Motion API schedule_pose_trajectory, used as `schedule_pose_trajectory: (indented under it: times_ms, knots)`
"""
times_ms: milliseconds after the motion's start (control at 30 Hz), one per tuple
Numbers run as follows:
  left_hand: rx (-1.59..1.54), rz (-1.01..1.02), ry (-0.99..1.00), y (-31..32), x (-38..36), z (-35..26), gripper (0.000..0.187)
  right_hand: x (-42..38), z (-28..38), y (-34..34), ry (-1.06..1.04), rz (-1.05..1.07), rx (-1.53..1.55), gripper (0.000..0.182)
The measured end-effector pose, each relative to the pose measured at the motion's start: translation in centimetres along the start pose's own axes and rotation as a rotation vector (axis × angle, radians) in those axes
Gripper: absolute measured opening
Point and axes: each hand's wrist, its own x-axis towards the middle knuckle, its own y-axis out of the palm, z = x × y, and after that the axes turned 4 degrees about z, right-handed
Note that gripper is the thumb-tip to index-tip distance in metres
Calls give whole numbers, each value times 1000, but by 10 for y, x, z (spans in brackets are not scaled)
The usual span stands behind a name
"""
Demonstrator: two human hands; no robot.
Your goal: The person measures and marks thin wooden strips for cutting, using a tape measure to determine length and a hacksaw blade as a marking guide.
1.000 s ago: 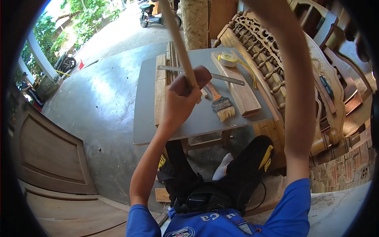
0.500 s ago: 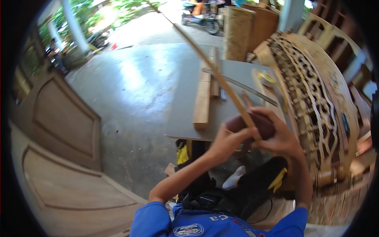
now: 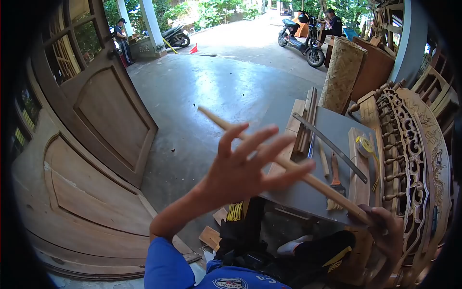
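A long thin wooden strip (image 3: pixel 332 192) runs diagonally over the grey table (image 3: pixel 284 108), its far end above the floor. My right hand (image 3: pixel 387 231) is closed round its near end, together with something dark and partly hidden. My left hand (image 3: pixel 245 166) is raised over the strip with its fingers spread, holding nothing. Beyond the strip, a metal ruler (image 3: pixel 332 147), a brush (image 3: pixel 336 185) and a yellow tape measure (image 3: pixel 365 145) lie on the table and its wooden pieces.
Carved openwork panels (image 3: pixel 416 159) stand along the right. Wooden doors (image 3: pixel 115 115) lean at the left. A woven roll (image 3: pixel 342 72) stands behind the table. Two other people are in the background, near a parked scooter (image 3: pixel 303 45) and a motorbike (image 3: pixel 176 37).
My left hand has let go of the strip and opened above it. My right hand has moved right and down with the strip's near end. The view has shifted left.
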Motion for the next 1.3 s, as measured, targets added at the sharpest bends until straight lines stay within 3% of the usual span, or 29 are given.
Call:
schedule_pose_trajectory:
  times_ms: [33, 67, 167, 233, 267, 300, 333, 433, 467, 567, 633, 700, 800, 867, 933, 967, 1000, 1067, 1133, 1233, 1300]
  knots:
    - [25, 178, -28, 3, 6, 14, 56, 0, -3, 0, -5, -31, -5, 55]
    - [79, 260, -21, 16, 5, 28, 47, 0, -9, -1, -8, -60, -11, 55]
    - [-309, 702, -50, 65, -25, 53, 37, -2, -21, -8, 33, -114, -64, 57]
    - [-526, 525, 26, 89, -37, 47, 34, 0, -28, -10, 86, -180, -67, 59]
    - [-589, 681, -49, 94, -38, 41, 32, 4, -33, -8, 115, -234, -42, 60]
    - [-631, 645, -33, 101, -36, 37, 31, 5, -38, -6, 146, -286, -15, 60]
    - [-675, 609, -23, 110, -38, 33, 30, -4, -54, -14, 436, -229, 67, 57]
    - [-760, 520, -29, 126, -33, 19, 26, -8, -83, -28, 38, -172, -474, 41]
    - [-762, 469, -20, 133, -32, 15, 25, 3, -61, -27, 257, -228, 295, 31]
    - [-699, 414, -12, 143, -26, 4, 24, -41, -130, -23, 486, -671, 14, 30]
    - [-703, 384, -38, 142, -24, -3, 23, -48, -138, -24, 557, -643, -141, 28]
    - [-770, 315, -89, 141, -19, -10, 22, -49, -150, -4, 428, -684, -392, 27]
    - [-823, 410, -146, 138, -17, -15, 21, -35, -132, 25, 344, -563, -384, 26]
    - [-788, 419, -120, 135, -16, -14, 20, -29, -129, 36, 388, -440, -401, 27]
    - [-819, 453, -112, 136, -14, -18, 19, -15, -113, 43, 438, -448, -346, 33]
    - [-842, 485, -121, 136, -13, -18, 18, -10, -113, 44, 321, -458, -432, 37]
    - [-871, 521, -135, 134, -11, -19, 17, -9, -108, 41, 427, -344, -475, 46]
    - [-924, 596, -118, 129, -4, -19, 15, 2, -95, 33, 432, -238, -586, 44]
    - [-956, 664, -84, 126, 3, -17, 14, 15, -82, 24, 533, -130, -565, 41]
    - [-788, 746, 66, 130, 13, -22, 19, 29, -80, 27, 551, -210, -440, 48]
    - [-865, 824, -14, 135, 7, -28, 22, 23, -98, 43, 584, -266, -371, 55]
